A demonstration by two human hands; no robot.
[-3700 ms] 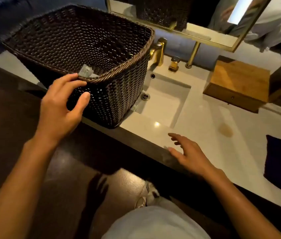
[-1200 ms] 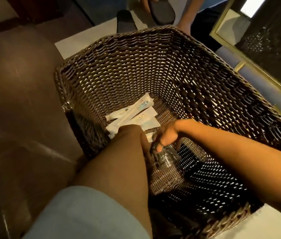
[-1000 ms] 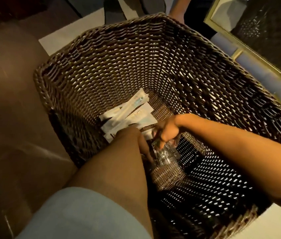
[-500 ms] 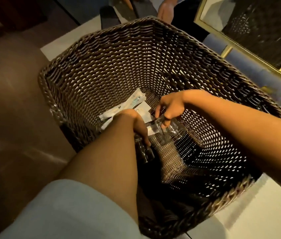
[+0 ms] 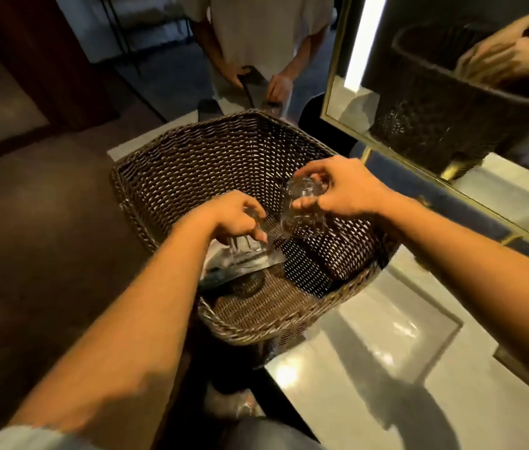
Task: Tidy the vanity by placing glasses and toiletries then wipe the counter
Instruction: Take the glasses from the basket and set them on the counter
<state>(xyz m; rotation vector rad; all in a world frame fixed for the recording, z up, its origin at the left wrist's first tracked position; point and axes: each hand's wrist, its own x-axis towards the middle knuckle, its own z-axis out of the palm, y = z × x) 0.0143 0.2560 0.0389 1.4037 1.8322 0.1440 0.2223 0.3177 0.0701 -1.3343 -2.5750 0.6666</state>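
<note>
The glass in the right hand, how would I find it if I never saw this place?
Find the big dark woven basket sitting at the end of the pale counter, left of the gold-framed mirror. Two hands are above it; the right hand pinches a clear glass. It is the higher, rounder one, while the left hand holds a blurrier glass lower down.
</note>
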